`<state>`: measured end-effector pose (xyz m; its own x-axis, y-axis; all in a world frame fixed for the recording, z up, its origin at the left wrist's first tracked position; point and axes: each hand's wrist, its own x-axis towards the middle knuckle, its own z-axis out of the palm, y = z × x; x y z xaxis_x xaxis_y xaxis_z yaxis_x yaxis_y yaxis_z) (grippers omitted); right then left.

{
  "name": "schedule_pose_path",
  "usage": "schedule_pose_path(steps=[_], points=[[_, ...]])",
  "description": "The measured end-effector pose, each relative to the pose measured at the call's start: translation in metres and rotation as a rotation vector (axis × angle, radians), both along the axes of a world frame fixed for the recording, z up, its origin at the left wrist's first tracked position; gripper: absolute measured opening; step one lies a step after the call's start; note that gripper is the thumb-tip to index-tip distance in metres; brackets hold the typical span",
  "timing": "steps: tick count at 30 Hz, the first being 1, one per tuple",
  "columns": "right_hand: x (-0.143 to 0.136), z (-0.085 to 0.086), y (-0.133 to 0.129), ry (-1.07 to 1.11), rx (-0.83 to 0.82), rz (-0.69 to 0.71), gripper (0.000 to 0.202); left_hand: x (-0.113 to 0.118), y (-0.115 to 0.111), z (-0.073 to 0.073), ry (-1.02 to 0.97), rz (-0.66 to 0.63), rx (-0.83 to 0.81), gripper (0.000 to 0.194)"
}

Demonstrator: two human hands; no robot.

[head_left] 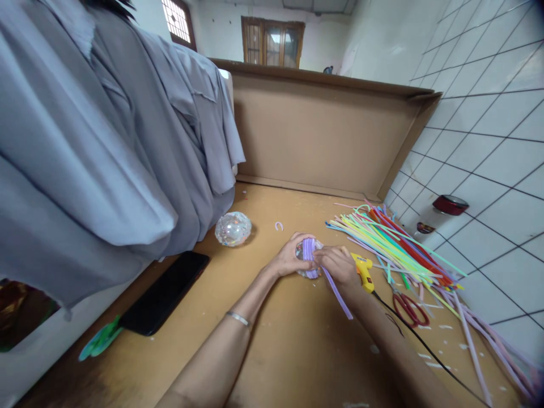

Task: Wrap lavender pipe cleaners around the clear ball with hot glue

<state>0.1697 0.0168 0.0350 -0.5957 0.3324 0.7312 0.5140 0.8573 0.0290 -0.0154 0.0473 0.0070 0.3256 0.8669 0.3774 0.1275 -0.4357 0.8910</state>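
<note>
Near the middle of the table, a small clear rounded piece carries several lilac pipe cleaners side by side across it. Its left side is gripped by my left hand, fingers curled round it. My right hand is closed at its right edge, pinching a lilac strip whose free end hangs toward the lower right. The fingertips of my right hand touch the lilac rows. A clear bowl-like piece rests on the table to the left of my hands.
Beyond my right hand lie a yellow glue gun, its black cord, red-handled scissors and many coloured pipe cleaners. A black phone lies left. Cardboard stands behind; a jar is by the tiled wall.
</note>
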Motion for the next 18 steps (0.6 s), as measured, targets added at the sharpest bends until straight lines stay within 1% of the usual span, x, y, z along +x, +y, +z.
schedule_pose_path(steps=[4,8,13,18], points=[[0.0003,-0.0004,0.0001,0.009,-0.009,-0.002,0.017,0.0002,-0.0041,0.0037,0.034,0.042,0.017,0.073],[0.0008,-0.0012,0.0017,0.039,0.011,-0.012,0.016,0.0006,-0.0072,0.0068,0.01,0.053,0.013,0.08],[0.0019,-0.0038,0.0054,0.059,0.043,-0.027,0.015,0.0027,-0.0044,0.0055,-0.012,0.012,0.094,0.063],[0.0019,-0.004,0.0056,0.06,0.05,-0.043,0.018,0.0034,-0.0024,0.0056,0.009,-0.029,0.158,0.054]])
